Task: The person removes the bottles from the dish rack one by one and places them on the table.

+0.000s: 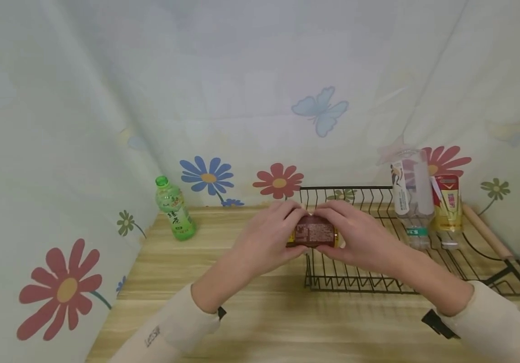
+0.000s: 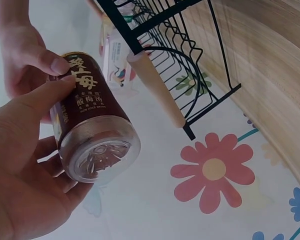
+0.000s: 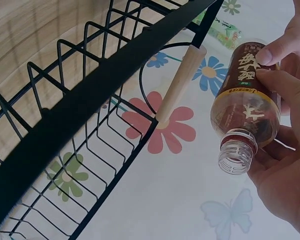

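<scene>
A small plastic drink bottle (image 1: pixel 312 232) with a dark brown label is held sideways between both hands, in front of the rack's left part. My left hand (image 1: pixel 269 234) grips its base end, thumb below and fingers over the top in the head view. The right hand (image 1: pixel 361 234) grips it toward the neck end. The clear base of the bottle (image 2: pixel 97 145) faces the left wrist camera, and the label wraps its body. In the right wrist view the bottle's neck (image 3: pixel 237 152) is capless, and the inside looks empty.
A black wire rack (image 1: pixel 355 290) with a wooden handle (image 1: pixel 486 232) stands on the wood-grain table (image 1: pixel 160 297). Two clear bottles, one white-labelled (image 1: pixel 405 186) and one red-and-yellow (image 1: pixel 448 199), are neck-down in its right part. A green tea bottle (image 1: pixel 175 209) stands back left.
</scene>
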A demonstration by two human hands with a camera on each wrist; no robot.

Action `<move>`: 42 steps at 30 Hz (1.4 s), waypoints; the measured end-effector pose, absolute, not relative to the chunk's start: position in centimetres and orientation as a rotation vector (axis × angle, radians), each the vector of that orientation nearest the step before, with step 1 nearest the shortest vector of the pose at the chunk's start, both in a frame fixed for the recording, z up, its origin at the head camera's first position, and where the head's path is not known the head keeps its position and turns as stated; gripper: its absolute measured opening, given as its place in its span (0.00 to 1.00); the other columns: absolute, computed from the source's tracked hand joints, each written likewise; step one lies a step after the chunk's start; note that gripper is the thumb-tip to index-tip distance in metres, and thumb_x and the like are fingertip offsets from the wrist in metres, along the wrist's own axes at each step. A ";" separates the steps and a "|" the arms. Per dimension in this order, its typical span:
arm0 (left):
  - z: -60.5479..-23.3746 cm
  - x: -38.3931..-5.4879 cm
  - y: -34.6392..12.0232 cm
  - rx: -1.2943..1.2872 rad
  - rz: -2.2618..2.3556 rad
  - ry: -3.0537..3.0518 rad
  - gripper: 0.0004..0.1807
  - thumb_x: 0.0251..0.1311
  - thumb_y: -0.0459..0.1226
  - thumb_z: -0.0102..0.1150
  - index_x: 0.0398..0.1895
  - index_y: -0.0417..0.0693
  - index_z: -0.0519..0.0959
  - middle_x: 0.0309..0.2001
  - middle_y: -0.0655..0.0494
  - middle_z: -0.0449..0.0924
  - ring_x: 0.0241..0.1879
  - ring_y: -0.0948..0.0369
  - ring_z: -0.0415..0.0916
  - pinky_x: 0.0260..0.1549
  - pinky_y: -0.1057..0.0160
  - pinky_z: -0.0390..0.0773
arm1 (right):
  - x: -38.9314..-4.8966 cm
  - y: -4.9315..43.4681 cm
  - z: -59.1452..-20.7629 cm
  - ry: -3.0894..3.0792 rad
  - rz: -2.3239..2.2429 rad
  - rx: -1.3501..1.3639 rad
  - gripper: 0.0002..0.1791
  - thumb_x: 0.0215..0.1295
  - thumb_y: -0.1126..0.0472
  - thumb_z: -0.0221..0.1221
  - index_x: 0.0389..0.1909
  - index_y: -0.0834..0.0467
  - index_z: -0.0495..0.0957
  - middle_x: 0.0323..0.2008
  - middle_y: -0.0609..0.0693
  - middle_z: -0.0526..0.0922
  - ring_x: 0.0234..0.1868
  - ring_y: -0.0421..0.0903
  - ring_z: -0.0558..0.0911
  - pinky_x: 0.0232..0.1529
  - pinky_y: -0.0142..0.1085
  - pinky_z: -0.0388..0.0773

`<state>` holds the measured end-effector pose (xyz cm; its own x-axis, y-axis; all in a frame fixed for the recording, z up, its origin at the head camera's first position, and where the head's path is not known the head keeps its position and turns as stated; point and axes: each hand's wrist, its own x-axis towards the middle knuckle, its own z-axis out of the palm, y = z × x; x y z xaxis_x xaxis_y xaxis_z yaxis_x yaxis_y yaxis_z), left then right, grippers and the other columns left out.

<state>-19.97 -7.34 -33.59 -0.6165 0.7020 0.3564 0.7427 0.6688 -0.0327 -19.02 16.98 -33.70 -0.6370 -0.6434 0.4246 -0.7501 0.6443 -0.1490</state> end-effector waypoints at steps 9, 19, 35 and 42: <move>-34.1 -20.1 -6.4 -1.151 -0.110 -2.539 0.41 0.59 0.58 0.77 0.69 0.46 0.76 0.60 0.54 0.76 0.59 0.57 0.75 0.62 0.59 0.80 | -18.9 17.6 -34.2 -2.515 0.438 1.088 0.39 0.52 0.53 0.83 0.62 0.62 0.78 0.59 0.55 0.80 0.54 0.51 0.83 0.50 0.47 0.88; -34.4 -20.5 -6.7 -1.114 -0.145 -2.523 0.39 0.58 0.58 0.77 0.67 0.47 0.78 0.58 0.55 0.77 0.56 0.57 0.75 0.60 0.59 0.80 | -19.5 17.3 -34.2 -2.512 0.443 1.105 0.41 0.54 0.54 0.82 0.66 0.62 0.76 0.60 0.55 0.79 0.55 0.51 0.83 0.50 0.46 0.88; -34.7 -22.8 -8.9 -0.963 -0.463 -2.594 0.37 0.61 0.49 0.78 0.69 0.46 0.74 0.63 0.51 0.75 0.63 0.52 0.73 0.59 0.53 0.83 | -19.5 17.7 -33.0 -2.257 0.473 1.085 0.48 0.49 0.55 0.84 0.70 0.66 0.73 0.65 0.61 0.76 0.64 0.58 0.78 0.59 0.54 0.83; -36.5 -24.6 -12.3 -0.810 -0.758 -2.636 0.37 0.62 0.46 0.78 0.69 0.45 0.72 0.61 0.51 0.77 0.59 0.53 0.75 0.56 0.51 0.84 | -18.6 18.4 -32.9 -2.302 0.603 0.999 0.48 0.52 0.56 0.83 0.73 0.61 0.72 0.68 0.56 0.76 0.67 0.56 0.77 0.61 0.54 0.82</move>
